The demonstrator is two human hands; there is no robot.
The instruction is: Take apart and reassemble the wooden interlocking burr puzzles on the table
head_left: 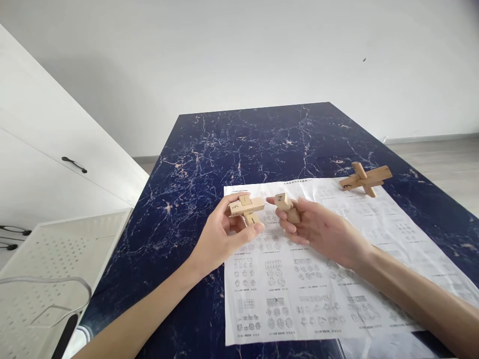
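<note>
We note the left hand (220, 237) pinching a joined cluster of wooden blocks (247, 207) between thumb and fingers, held above the printed sheet (322, 279). The right hand (318, 227) grips a single wooden block (286, 207), marked with a letter on its end face, just beside the cluster but not touching it. A second assembled wooden cross (364, 179) rests on the far right edge of the sheet. The sheet lies on the dark marbled worktop (243, 139). A white perforated tray (48, 269) stands at the left.
</note>
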